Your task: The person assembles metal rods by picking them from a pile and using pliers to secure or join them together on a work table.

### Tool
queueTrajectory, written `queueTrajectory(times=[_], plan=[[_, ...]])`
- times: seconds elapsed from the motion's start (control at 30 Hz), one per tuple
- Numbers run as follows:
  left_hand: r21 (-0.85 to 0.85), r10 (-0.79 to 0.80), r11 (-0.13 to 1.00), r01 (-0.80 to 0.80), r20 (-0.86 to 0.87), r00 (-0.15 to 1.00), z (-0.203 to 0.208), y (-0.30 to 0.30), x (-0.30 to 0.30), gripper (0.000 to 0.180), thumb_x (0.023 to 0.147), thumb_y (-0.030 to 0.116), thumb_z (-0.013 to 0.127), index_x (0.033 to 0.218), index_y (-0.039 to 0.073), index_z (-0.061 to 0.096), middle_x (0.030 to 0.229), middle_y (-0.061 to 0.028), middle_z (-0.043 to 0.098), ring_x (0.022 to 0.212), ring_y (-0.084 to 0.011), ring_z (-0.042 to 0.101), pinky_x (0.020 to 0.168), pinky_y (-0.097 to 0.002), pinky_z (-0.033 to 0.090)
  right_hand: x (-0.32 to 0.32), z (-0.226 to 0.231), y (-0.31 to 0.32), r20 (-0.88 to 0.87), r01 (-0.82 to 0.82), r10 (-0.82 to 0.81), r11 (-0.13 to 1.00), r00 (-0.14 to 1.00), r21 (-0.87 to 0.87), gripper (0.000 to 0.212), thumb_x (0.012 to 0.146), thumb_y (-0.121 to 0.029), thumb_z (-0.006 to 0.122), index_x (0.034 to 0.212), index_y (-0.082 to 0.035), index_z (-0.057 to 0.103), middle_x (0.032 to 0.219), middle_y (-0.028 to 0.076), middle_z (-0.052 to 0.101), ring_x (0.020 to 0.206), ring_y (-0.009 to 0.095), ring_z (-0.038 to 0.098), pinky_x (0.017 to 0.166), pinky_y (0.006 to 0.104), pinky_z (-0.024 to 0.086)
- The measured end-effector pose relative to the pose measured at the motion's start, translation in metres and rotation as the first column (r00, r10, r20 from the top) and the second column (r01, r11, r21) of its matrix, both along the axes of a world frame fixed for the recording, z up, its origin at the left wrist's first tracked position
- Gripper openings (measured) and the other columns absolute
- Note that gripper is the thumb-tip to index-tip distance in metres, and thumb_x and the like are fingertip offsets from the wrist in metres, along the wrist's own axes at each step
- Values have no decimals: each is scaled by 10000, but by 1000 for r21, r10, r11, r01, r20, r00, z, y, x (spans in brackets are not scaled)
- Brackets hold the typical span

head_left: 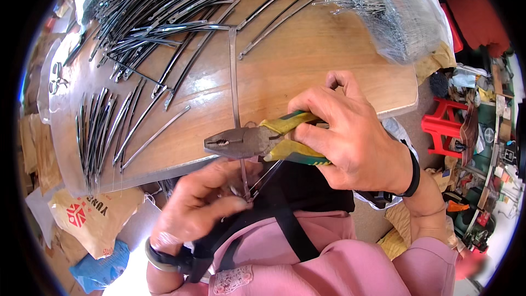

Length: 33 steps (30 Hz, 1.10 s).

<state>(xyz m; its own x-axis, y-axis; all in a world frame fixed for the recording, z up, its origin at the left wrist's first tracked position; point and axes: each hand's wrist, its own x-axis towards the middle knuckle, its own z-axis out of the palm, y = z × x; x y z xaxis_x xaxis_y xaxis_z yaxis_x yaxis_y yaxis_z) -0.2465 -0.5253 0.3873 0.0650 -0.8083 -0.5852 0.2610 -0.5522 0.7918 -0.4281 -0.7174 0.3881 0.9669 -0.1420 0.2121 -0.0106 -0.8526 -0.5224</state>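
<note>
My right hand (356,140) is wrapped round the yellow and green handles of the combination pliers (235,144). Their dark jaws point left, and the handles are spread a little apart. A long thin metal strip (234,77) stretches from the table down past the pliers, which cross in front of it. My left hand (200,194) pinches the strip's lower end between thumb and fingers, just below the pliers. From that end a thin bright wire or rod (268,178) slants up to the right; whether it is joined to the strip I cannot tell.
On the wooden table (329,58) lies a big pile of dark strips (159,6), with a smaller bunch (98,131) at left. A clear plastic bag of thin wires (389,16) rests at the far right. A red stool (446,126) stands beyond the table's right edge.
</note>
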Motion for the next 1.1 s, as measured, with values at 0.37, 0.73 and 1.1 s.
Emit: queueTrajectory(times=[0.37, 0.73, 1.1], plan=[[-92, -4, 995, -28, -325, 946, -14, -6, -16, 239, 899, 134, 661, 1101, 7, 635, 864, -29, 663, 721, -65, 597, 645, -215, 478, 1, 6, 27, 84, -47, 44, 998, 995, 30, 267, 540, -95, 678, 798, -71, 616, 1022, 97, 566, 802, 257, 560, 828, 484, 351], [-59, 401, 889, -454, -377, 835, -11, 0, -41, 114, 954, 72, 612, 963, -40, 599, 648, -12, 550, 464, -52, 408, 433, -204, 301, -40, 2, 23, -194, 259, -202, 905, 960, 338, 273, 714, -171, 769, 882, 15, 659, 1071, 150, 609, 912, 313, 624, 772, 386, 485], [-76, 491, 844, -531, -288, 822, -4, 0, -47, 135, 898, -90, 607, 930, 16, 531, 747, -23, 611, 592, -14, 474, 495, -178, 340, -40, 0, 35, -244, 42, 47, 937, 969, 347, 363, 686, -127, 788, 959, 42, 617, 1137, 180, 545, 977, 347, 596, 824, 394, 511]])
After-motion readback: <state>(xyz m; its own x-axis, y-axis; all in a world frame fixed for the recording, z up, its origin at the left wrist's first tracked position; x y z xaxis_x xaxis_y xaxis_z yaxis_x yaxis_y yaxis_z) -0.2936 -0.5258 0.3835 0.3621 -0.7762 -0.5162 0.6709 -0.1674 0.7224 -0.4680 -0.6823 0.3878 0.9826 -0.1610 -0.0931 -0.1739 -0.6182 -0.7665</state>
